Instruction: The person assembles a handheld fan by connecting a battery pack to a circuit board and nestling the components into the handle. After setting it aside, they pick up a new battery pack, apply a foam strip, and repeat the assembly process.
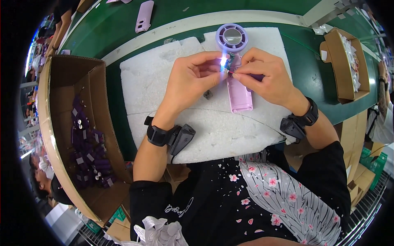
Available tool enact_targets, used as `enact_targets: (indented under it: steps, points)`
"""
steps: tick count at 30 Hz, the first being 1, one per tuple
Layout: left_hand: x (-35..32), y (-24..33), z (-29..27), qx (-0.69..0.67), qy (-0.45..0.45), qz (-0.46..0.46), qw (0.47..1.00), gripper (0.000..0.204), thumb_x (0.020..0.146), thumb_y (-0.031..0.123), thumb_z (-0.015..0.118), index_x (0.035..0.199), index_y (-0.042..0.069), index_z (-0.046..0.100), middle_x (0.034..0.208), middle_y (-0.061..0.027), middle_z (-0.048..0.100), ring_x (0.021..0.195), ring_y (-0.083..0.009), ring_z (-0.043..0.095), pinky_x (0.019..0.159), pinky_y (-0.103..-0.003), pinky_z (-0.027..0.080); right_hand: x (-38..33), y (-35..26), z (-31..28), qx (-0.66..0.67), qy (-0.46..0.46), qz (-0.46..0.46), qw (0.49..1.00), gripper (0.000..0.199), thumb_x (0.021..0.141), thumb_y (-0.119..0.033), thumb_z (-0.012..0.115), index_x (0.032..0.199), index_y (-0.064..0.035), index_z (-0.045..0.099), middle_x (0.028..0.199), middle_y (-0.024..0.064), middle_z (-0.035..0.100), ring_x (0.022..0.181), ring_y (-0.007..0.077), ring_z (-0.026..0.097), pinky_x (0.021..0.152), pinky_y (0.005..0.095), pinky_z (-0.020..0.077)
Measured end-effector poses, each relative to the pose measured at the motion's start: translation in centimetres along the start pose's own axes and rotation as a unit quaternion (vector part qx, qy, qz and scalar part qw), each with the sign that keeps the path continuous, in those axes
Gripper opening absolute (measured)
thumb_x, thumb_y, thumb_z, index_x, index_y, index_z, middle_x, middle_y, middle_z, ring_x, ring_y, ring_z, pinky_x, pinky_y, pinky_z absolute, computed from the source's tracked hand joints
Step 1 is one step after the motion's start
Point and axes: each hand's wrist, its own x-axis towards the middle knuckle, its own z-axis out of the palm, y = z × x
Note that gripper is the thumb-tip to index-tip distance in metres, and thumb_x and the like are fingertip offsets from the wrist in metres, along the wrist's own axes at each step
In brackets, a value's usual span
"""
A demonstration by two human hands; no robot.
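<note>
My left hand pinches a small green circuit board between thumb and fingers, and a bright white-blue light glows on it. My right hand is closed by the board with its fingertips on a thin wire lead. A purple cylindrical battery shows under the right fingers; its other end is hidden. Just beneath both hands lies the open lilac handle shell of a handheld fan, whose round fan head points away from me. The fingers cover the upper handle.
A white foam sheet lies under the work on a green table. At left stands a cardboard box with many purple batteries. Another box at right holds plastic-wrapped parts. A lilac cover lies beyond a pale rail.
</note>
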Motion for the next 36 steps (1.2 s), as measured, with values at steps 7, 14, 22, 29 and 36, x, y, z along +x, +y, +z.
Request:
enact_targets:
  steps: [7,14,22,29,36]
  points:
    - [-0.2,0.4,0.5,0.067,-0.008,0.025,0.997,0.045,0.078,-0.004,0.061,0.122,-0.001,0.059,0.099,-0.0103,0.068,0.083,-0.0102,0.062,0.078,-0.025,0.052,0.0,0.2,-0.1,-0.046,-0.02,-0.052,0.997,0.015,0.075,-0.001,0.071,0.089,0.0003,0.068,0.084,0.0058,0.059,0.062,0.013,0.058,0.055,0.0239,0.0441]
    - [-0.2,0.1,1.0,0.107,0.004,0.06,0.992,0.042,0.076,-0.002,0.062,0.118,-0.001,0.061,0.099,-0.0099,0.069,0.08,-0.0104,0.062,0.078,-0.025,0.052,0.2,-1.3,0.3,0.037,0.038,0.091,0.994,0.038,0.075,0.0,0.072,0.112,-0.0035,0.062,0.088,0.0049,0.06,0.053,0.0073,0.056,0.049,0.0195,0.0419]
    - [-0.4,0.3,1.0,0.104,0.016,0.045,0.993,0.033,0.077,-0.001,0.064,0.111,-0.004,0.064,0.096,-0.0117,0.069,0.079,-0.0144,0.065,0.077,-0.026,0.054,0.1,-0.5,0.2,0.008,0.029,0.047,0.998,0.033,0.074,0.0,0.074,0.106,-0.0038,0.065,0.092,0.0039,0.061,0.056,0.0051,0.057,0.051,0.0187,0.0428]
    - [-0.3,0.3,1.1,0.145,0.036,0.078,0.986,0.024,0.078,-0.001,0.064,0.102,-0.004,0.068,0.095,-0.0125,0.069,0.083,-0.0167,0.068,0.075,-0.027,0.056,0.1,-0.5,0.3,-0.003,0.04,0.056,0.998,0.032,0.073,0.001,0.075,0.104,-0.0031,0.066,0.093,0.0047,0.061,0.057,0.0054,0.058,0.051,0.0182,0.0446]
    - [-0.2,0.0,1.1,0.184,0.053,0.108,0.976,0.021,0.078,0.001,0.066,0.098,-0.002,0.07,0.089,-0.0115,0.069,0.075,-0.0168,0.068,0.07,-0.025,0.056,0.2,-0.8,0.5,0.005,0.064,0.084,0.994,0.032,0.071,0.002,0.075,0.102,-0.0013,0.067,0.092,0.0061,0.061,0.057,0.0059,0.059,0.05,0.0179,0.0454]
